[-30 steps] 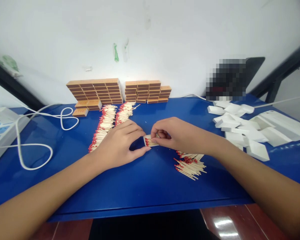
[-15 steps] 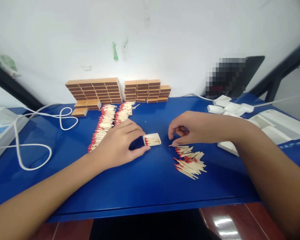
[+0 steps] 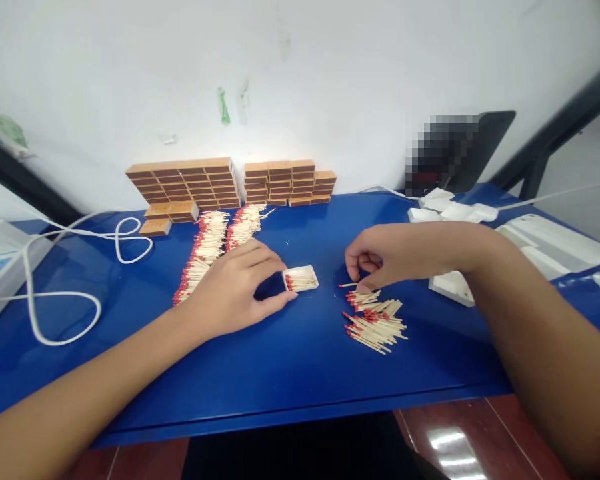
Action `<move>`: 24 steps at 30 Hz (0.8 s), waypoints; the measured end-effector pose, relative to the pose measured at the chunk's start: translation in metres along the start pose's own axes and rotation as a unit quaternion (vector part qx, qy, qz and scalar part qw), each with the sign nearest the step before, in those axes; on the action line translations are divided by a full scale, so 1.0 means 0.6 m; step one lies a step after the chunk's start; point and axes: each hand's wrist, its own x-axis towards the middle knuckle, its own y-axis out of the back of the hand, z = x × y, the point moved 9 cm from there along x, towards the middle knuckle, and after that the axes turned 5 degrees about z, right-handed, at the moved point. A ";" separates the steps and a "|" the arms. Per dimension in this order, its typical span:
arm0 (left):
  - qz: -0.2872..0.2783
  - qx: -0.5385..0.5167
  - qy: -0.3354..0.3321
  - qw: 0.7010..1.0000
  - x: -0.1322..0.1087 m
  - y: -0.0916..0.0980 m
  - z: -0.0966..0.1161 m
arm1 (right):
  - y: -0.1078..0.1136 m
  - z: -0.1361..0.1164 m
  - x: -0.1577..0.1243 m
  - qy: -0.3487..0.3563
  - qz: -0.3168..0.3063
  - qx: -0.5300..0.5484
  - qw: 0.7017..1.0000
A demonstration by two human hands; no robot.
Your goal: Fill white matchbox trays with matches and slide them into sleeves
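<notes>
A small white matchbox tray [image 3: 301,278] with a few red-tipped matches in it lies on the blue table [image 3: 290,360]. My left hand [image 3: 235,290] holds the tray's left end between thumb and fingers. My right hand [image 3: 380,253] hovers just right of the tray, fingers curled down in a pinch onto the top of a loose pile of matches [image 3: 375,320]. Whether it grips any match I cannot make out.
Long rows of matches [image 3: 210,247] lie behind my left hand. Stacked brown matchboxes [image 3: 230,181] line the wall. White empty trays [image 3: 450,213] sit at the right. A white cable [image 3: 65,293] and a power strip [image 3: 0,260] are at the left.
My right hand left the tray and moved right to the loose pile of matches, then settled onto it. My left hand stays on the tray.
</notes>
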 end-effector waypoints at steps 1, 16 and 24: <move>0.000 -0.001 0.001 1.000 0.000 0.000 0.000 | 0.000 0.002 0.001 -0.003 0.001 0.001 1.000; -0.005 -0.003 0.003 1.000 0.001 -0.001 0.000 | 0.006 -0.013 0.012 -0.004 0.032 0.010 0.999; -0.008 -0.002 0.004 1.000 0.000 -0.001 0.000 | 0.002 -0.026 0.011 0.017 0.037 0.002 0.999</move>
